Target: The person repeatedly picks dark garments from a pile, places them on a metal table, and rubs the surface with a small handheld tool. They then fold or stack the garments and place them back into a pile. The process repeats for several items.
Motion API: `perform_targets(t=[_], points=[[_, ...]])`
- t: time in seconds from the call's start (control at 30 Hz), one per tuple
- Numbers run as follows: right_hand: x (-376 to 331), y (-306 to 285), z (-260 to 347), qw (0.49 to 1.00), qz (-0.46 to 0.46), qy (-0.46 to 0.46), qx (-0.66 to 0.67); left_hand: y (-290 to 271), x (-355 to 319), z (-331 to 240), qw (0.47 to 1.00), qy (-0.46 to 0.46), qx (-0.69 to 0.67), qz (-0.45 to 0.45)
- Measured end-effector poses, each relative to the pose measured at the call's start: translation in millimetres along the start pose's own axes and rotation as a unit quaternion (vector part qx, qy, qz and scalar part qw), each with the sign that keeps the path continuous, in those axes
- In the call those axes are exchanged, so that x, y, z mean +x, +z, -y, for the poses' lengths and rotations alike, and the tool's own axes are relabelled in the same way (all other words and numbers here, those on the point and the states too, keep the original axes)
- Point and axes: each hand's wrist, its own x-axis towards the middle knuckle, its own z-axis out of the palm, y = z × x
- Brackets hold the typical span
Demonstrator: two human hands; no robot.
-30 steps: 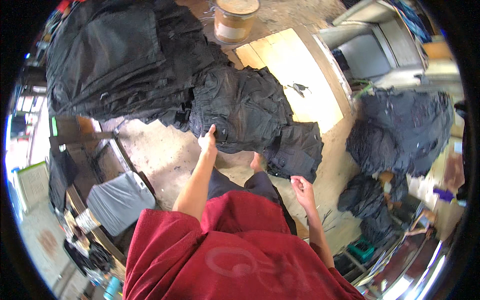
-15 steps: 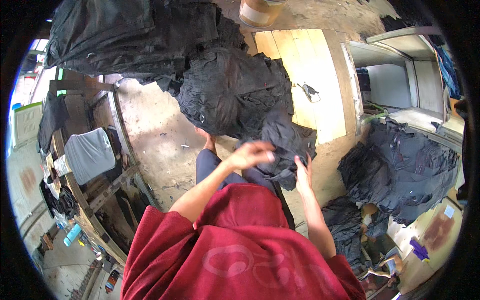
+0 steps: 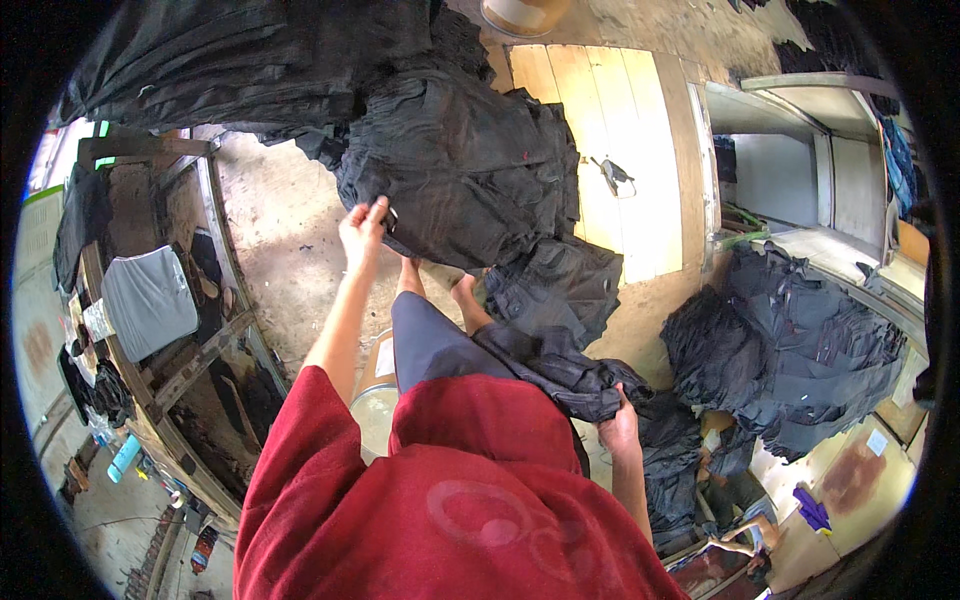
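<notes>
Apparently one bunched black garment [image 3: 572,378] was up at four o'clock, its end pinched in the right hand's [image 3: 620,428] grip; the left hand [image 3: 362,232] pinched the dark cloth pile [image 3: 460,165] at ten — many layers were left towards twelve.

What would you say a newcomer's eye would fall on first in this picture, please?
Probably the red shirt, which fills the lower middle. Next would come the heap of dark cloth spread from the upper left to the centre, with the left hand at its near edge and the right hand gripping a bunched dark piece. The brightly lit pale boards right of the heap also stand out.
</notes>
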Motion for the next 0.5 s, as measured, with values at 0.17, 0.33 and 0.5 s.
perform_targets(t=[0.17,0.33,0.5], points=[[-5.2,14.1,7.3,0.938,-0.041,-0.140,-0.313,-59.2,110.7,-84.6,0.982,0.108,0.158,0.006],[-17.3,47.1,16.3,0.930,-0.033,-0.221,-0.292,-74.3,170.4,-47.6,0.992,-0.121,-0.014,-0.010],[-21.8,81.9,12.6,0.867,-0.111,-0.355,-0.333,-75.4,176.9,2.0,0.975,-0.186,-0.118,0.040]])
